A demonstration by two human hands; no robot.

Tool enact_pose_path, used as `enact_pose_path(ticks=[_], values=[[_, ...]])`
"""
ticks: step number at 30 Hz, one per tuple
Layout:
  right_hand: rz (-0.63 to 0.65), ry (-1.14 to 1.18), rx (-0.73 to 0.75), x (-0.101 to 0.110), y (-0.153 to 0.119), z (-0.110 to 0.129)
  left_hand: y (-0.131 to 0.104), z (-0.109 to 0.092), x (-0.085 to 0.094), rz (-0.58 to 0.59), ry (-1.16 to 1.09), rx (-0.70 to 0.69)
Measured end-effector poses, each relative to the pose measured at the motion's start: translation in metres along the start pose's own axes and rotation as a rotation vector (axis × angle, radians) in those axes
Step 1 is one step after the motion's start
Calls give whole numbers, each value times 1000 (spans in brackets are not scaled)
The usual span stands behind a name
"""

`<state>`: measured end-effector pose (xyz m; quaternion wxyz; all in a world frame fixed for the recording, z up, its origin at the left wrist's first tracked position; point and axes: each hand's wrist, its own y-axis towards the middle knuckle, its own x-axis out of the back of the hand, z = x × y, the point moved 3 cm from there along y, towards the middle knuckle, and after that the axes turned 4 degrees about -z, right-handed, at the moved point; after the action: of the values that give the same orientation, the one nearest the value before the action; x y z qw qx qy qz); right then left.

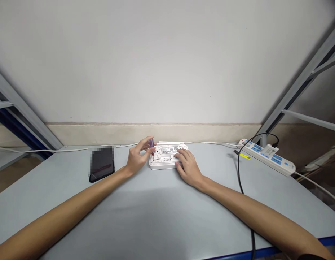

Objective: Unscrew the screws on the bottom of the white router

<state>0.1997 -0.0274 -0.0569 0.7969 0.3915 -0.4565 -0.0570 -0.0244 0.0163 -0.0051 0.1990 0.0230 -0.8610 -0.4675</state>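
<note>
A white router (165,166) lies on the grey table with its vented, labelled underside facing up. My left hand (139,155) is closed around the purple handle of a small screwdriver (151,143). The screwdriver stands nearly upright, its tip down at the router's left side, near a corner hole. My right hand (188,167) rests on the router's right part with the fingers spread, touching its surface. Those fingers cover part of the underside. White antennas (171,143) lie along the router's far side.
A black phone (102,164), partly pixelated, lies left of my left hand. At the right is a white power strip (267,157) with a plugged-in adapter; its black cable (239,177) runs under my right forearm. A white cord (210,143) runs along the wall. Metal frames flank the table (156,216).
</note>
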Motion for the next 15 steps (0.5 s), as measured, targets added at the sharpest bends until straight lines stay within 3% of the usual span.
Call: enact_pose_path(ticks=[6, 12, 15], values=[[-9, 5, 9, -1, 0, -1, 0, -3, 0, -59, 102, -111], [-15, 8, 19, -1, 0, -2, 1, -2, 1, -43, 41, -46], [-14, 6, 18, -1, -1, -2, 2, -4, 2, -69, 50, -86]])
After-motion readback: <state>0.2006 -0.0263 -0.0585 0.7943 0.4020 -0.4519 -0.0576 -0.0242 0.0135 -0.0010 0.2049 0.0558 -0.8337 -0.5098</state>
